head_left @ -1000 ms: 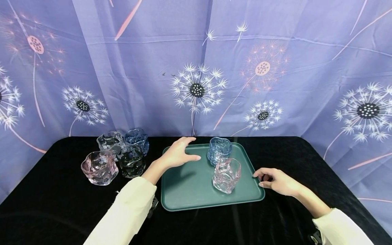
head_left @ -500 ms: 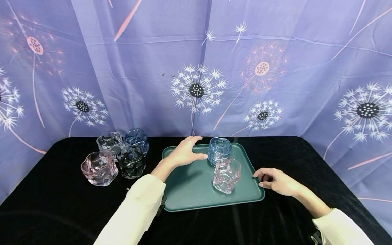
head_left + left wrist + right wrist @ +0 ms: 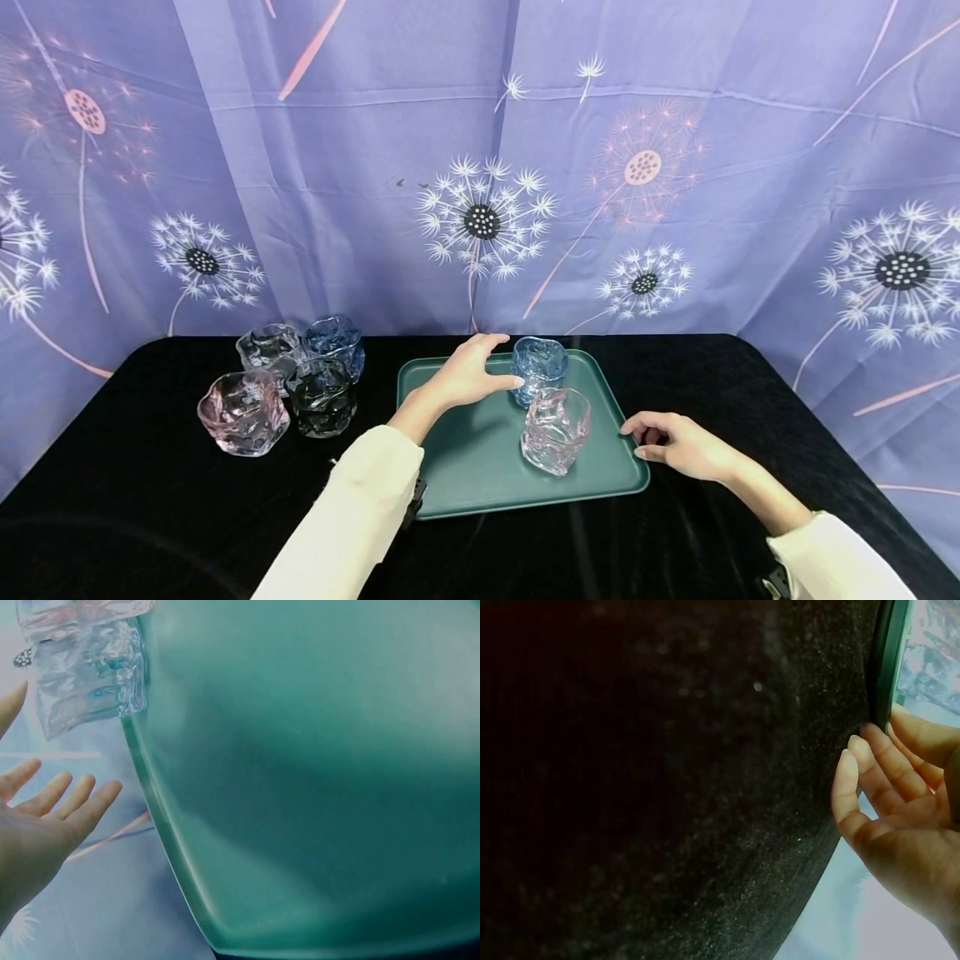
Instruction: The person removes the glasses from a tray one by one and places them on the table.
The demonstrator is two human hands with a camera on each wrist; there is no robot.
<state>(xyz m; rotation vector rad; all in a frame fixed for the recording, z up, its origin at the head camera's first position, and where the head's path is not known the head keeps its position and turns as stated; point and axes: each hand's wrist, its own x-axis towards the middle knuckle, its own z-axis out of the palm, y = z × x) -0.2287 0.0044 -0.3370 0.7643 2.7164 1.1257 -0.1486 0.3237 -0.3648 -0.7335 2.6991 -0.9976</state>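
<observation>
Blue glass [image 3: 542, 367] stood on far side of tray [image 3: 480, 454], just beyond pink glass [image 3: 555, 435]. Left hand [image 3: 467, 375] hung open beside blue one — thumb near its wall, no grip. Right hand [image 3: 678, 446] sat at tray's right rim, fingers bent — pinch or touch unclear. Step looked like reach; next move seemingly called for curling left hand round blue glass, clear of pink.

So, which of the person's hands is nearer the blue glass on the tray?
Left. The left hand is close beside the blue glass; the right hand is farther, at the right rim of the tray.
</observation>
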